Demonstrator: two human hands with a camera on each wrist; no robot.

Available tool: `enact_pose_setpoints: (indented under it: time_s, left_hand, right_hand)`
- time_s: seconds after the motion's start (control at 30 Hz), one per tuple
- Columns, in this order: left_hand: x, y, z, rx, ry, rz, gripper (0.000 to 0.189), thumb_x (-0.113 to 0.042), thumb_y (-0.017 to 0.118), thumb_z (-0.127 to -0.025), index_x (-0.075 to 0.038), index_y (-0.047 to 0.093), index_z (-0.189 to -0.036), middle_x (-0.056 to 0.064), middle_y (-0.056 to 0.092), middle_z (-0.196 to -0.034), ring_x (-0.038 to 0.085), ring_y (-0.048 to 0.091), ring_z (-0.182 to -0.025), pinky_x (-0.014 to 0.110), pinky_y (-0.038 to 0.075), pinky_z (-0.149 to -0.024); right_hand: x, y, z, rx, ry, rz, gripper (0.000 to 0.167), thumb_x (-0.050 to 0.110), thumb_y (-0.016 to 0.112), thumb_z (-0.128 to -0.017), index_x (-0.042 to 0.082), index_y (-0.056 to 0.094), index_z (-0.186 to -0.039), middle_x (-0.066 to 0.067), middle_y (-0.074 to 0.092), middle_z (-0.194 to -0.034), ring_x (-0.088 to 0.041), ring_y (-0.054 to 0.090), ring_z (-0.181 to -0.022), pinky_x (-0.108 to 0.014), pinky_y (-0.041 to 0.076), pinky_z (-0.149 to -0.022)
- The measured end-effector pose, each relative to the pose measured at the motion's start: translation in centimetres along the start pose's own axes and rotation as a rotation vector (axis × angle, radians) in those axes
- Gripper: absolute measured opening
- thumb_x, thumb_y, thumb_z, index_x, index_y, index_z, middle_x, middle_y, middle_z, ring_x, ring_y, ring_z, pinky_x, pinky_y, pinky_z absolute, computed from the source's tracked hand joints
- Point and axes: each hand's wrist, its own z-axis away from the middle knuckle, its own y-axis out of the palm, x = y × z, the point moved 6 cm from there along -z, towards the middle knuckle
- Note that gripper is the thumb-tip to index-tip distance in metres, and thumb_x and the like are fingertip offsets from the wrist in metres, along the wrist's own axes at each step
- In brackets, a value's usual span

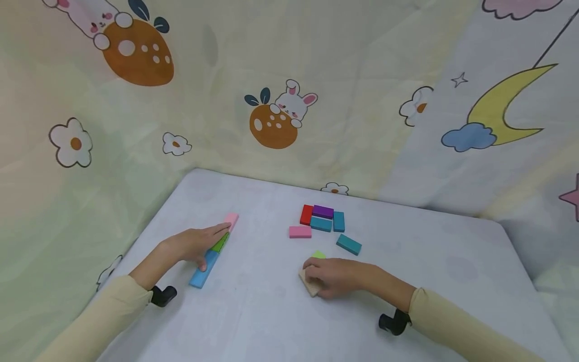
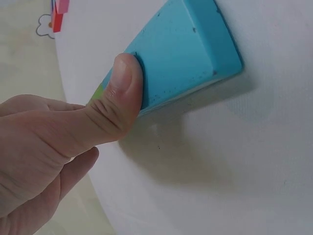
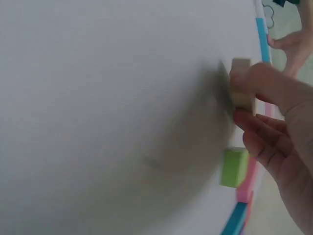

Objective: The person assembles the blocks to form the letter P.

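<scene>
No text, label, brand, number or sign is showing legibly on the blocks toward five o'clock or the printed backdrop toward twelve.

- Left of centre: blue block, green block, pink block.
- Lower centre: beige block, lime block.
- Just right of centre: red block, purple block, three teal blocks, second pink block.
- Bottom corners: cream sleeves.
- Middle: white table.
- Upper half: pale yellow-green cloth printed with white flowers, orange fruits, white rabbits, yellow moon (upper right).
</scene>
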Motion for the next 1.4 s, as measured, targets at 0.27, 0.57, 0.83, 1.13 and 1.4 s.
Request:
enact_pose_setpoints:
  time_s: [0.27, 0.57, 0.83, 1.13, 1.4]
  left_hand:
    - [0.3, 0.3, -0.2, 0.022, -0.008, -0.003, 0.115, -0.036, 0.085, -0.069, -0.005, 0.015, -0.155, 0.012, 0.018, -0.163, 0.030, 0.053, -0.127, 0.047, 0.048, -0.103]
    - [0.5, 0.6, -0.3, 0.061, -0.058, 0.024, 0.117, -0.037, 0.085, -0.068, -0.008, 0.013, -0.156, 0.010, 0.017, -0.163, 0.030, 0.049, -0.132, 0.050, 0.047, -0.104]
    - [0.5, 0.5, -0.2, 0.052, -0.063, -0.003, 0.117, -0.038, 0.086, -0.068, -0.010, 0.014, -0.156, 0.008, 0.017, -0.164, 0.027, 0.055, -0.123, 0.047, 0.050, -0.100]
    - [0.2, 0.1, -0.3, 0.045, -0.060, -0.007, 0.116, -0.039, 0.085, -0.068, -0.011, 0.014, -0.156, 0.007, 0.018, -0.164, 0.027, 0.051, -0.130, 0.047, 0.048, -0.103]
    - [0.0, -0.1, 0.1, 0.065, -0.071, 0.014, 0.115, -0.036, 0.084, -0.070, -0.008, 0.012, -0.156, 0.008, 0.016, -0.164, 0.028, 0.052, -0.127, 0.047, 0.049, -0.101]
  right_hand:
    - [-0.6, -6.7, -6.6, -0.341, 0.016, -0.211, 0.039, 0.026, 0.074, -0.085, 0.013, 0.061, -0.120, -0.004, 0.060, -0.118, -0.015, 0.060, -0.100, -0.020, 0.055, -0.079]
    - [-1.7, -7.7, -17.8, -0.481, 0.162, -0.438, 0.042, 0.030, 0.073, -0.087, 0.006, 0.063, -0.121, -0.009, 0.064, -0.115, -0.018, 0.061, -0.101, -0.020, 0.053, -0.078]
    - [-1.6, -7.8, -22.7, -0.523, 0.311, -0.365, 0.038, 0.032, 0.068, -0.091, 0.008, 0.061, -0.121, -0.007, 0.057, -0.111, -0.015, 0.051, -0.095, -0.023, 0.046, -0.080]
    - [-2.5, -7.1, -24.0, -0.484, 0.384, -0.324, 0.042, 0.037, 0.063, -0.094, 0.011, 0.058, -0.127, -0.004, 0.059, -0.113, -0.014, 0.052, -0.095, -0.025, 0.048, -0.082]
    - [-2.2, -6.8, -24.6, -0.509, 0.369, -0.235, 0.039, 0.036, 0.062, -0.095, 0.011, 0.059, -0.124, -0.006, 0.061, -0.124, -0.017, 0.056, -0.104, -0.029, 0.049, -0.089]
